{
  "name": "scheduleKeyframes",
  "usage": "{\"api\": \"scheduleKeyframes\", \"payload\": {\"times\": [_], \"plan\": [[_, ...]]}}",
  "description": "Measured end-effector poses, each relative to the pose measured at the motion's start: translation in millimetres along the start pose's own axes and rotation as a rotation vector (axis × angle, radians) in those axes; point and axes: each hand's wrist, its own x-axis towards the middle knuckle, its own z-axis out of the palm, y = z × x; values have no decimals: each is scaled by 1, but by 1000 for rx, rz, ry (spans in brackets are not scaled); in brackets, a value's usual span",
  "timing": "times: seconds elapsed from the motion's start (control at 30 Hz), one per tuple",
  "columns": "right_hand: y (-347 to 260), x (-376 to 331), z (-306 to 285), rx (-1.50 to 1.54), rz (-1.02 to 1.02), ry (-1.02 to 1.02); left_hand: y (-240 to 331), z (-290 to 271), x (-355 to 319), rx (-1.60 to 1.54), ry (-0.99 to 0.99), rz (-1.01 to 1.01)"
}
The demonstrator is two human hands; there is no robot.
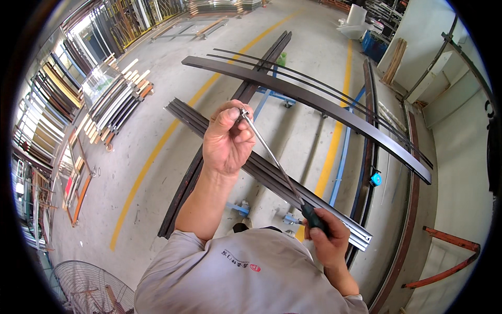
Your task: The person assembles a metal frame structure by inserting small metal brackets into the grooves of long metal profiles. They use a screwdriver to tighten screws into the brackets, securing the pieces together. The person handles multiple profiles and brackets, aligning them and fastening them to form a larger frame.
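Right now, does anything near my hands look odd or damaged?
Nothing stands out: the steel-shafted green screwdriver in your right hand reaches the small silvery fitting in your left hand, and the grooved dark metal profile below shows no visible damage.

Left hand (227, 140) pinches ahead; right hand (330, 239) grips nearer.

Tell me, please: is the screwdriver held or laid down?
Held: the right hand grips the screwdriver by its handle; its shaft runs to a metal part in the left hand. Whether it is inserted, I cannot tell.
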Motion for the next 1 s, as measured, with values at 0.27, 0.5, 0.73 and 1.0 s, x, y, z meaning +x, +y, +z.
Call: {"api": "scheduleKeyframes", "payload": {"times": [0.27,0.5,0.73,1.0], "plan": [[-3,27,11,-548,-172,26,-8,8,-7,171,59,18],[24,20,10,-314,131,14,-39,16,-15,290,155,-70],[15,49,18,-303,22,-76,-57,16,-24,321,200,-114],[12,59,25,-125,133,32,-63,13,-25,311,213,-134]]}}
